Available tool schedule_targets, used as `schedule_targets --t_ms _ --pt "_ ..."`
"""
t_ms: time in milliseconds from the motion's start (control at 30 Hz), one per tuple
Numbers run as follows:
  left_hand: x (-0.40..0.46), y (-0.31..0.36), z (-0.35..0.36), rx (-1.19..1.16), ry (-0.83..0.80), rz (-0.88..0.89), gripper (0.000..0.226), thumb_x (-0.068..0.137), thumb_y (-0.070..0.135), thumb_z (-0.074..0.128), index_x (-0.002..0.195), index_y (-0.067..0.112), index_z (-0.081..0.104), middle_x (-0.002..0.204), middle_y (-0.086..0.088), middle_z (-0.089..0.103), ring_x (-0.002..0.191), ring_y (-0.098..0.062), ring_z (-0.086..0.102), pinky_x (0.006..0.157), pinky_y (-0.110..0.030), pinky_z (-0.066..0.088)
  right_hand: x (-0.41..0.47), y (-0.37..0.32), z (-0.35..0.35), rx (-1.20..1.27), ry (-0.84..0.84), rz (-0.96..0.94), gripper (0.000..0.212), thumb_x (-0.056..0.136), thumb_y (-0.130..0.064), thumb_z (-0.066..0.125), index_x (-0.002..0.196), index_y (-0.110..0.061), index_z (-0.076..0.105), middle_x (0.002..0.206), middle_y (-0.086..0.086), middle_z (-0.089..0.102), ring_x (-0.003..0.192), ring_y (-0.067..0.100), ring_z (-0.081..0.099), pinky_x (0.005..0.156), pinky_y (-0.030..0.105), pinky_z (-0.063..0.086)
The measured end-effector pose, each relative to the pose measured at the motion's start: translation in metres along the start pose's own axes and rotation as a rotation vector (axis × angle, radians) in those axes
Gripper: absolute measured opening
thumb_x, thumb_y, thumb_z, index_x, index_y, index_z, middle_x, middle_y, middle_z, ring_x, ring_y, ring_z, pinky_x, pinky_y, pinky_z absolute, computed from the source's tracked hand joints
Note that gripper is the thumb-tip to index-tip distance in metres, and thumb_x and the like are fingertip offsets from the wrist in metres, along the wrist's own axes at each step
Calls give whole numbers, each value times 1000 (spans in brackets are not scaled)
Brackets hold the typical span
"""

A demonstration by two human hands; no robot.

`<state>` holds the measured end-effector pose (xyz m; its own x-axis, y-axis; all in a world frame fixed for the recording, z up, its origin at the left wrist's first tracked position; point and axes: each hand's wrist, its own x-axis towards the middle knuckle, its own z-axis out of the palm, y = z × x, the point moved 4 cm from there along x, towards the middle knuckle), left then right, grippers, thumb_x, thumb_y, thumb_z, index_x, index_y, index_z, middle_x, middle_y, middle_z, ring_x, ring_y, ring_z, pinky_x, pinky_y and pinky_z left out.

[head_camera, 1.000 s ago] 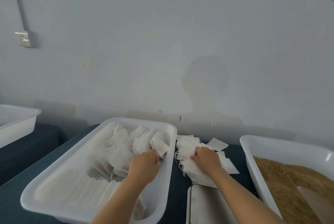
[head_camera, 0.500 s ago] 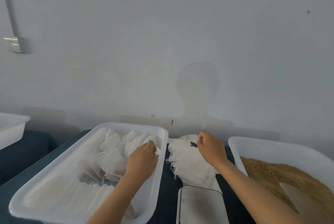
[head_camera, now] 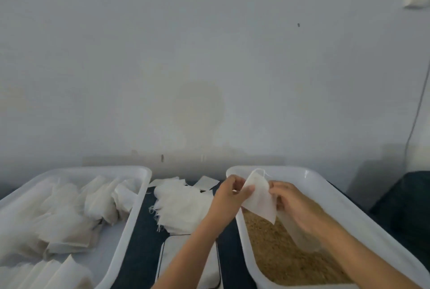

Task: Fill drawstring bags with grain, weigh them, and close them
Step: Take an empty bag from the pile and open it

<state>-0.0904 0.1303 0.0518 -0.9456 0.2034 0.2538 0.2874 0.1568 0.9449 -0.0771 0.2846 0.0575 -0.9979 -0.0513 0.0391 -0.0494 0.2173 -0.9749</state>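
An empty white drawstring bag (head_camera: 259, 198) hangs over the far end of the white grain tray (head_camera: 349, 207). My left hand (head_camera: 229, 195) pinches its left edge near the mouth. My right hand (head_camera: 290, 202) grips its right edge. Brown grain (head_camera: 281, 256) fills the tray beneath, with a pale scoop (head_camera: 300, 232) lying in it under my right forearm. A loose heap of empty bags (head_camera: 183, 207) lies on the dark table between the two trays.
A white tray (head_camera: 130, 225) on the left holds several filled and stacked bags (head_camera: 76, 216). A flat white scale (head_camera: 172, 265) sits near the front between the trays, partly under my left forearm. The wall stands close behind. A dark object (head_camera: 404, 205) is at the right.
My left hand left the left tray and moved right. My right hand lifted one bag off the heap. Both hands now hold that bag over the grain tray; the view has shifted right.
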Motion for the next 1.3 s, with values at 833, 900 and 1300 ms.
schedule_targets --t_ms 833,900,1300 --pt "2 -24 90 -111 -196 -90 24 101 25 41 83 12 51 77 -2 59 62 -9 55 54 -15 43 -15 53 -25 -50 182 -20 34 100 -26 40 86 -15 69 72 2 65 60 7 60 57 15 46" --pt "2 -24 90 -121 -193 -87 25 100 26 42 82 12 51 76 -2 59 61 -9 54 53 -16 42 -16 52 -25 -34 174 -23 34 100 -24 40 84 -13 68 69 1 63 57 6 58 55 15 45" --pt "3 -26 88 -28 -159 -45 18 96 23 49 81 14 55 73 0 61 66 -13 61 51 -20 45 -14 51 -25 -97 135 -41 34 100 -18 42 94 9 61 75 16 61 65 21 59 62 28 47"
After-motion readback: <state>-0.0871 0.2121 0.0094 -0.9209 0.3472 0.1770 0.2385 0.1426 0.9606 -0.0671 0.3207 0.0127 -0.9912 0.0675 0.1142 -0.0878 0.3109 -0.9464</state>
